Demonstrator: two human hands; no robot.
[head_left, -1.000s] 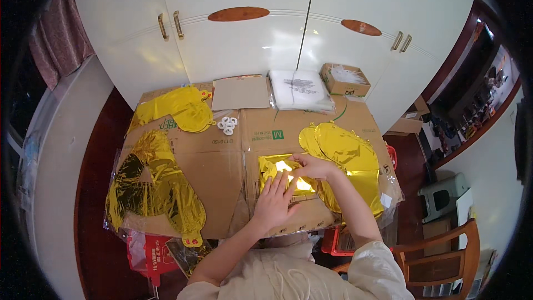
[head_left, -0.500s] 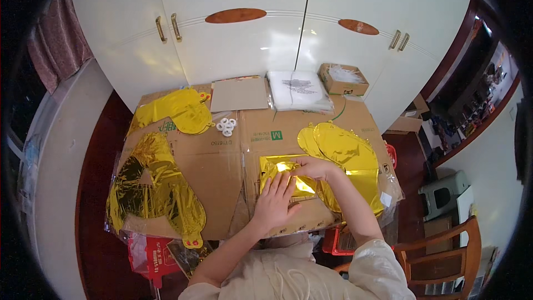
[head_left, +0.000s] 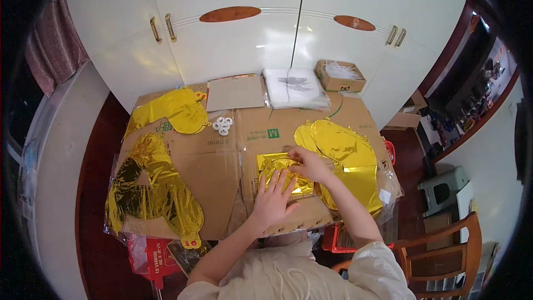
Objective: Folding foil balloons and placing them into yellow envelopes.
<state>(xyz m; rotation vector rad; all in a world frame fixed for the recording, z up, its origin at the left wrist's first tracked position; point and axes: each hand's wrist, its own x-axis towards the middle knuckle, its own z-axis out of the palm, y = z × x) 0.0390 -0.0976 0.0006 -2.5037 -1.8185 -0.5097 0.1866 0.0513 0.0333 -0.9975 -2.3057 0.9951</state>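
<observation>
gold shapes (head_left: 355,158) lie beside the foil (head_left: 272,163) under the hands (head_left: 271,203).

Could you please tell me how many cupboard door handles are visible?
4: first handle and second handle side by side toward the left of the white cupboard; third handle and fourth handle side by side toward its right. None looks hidden.

Two hands (head_left: 271,204), four handles (head_left: 170,28), one chair (head_left: 473,243)
</observation>
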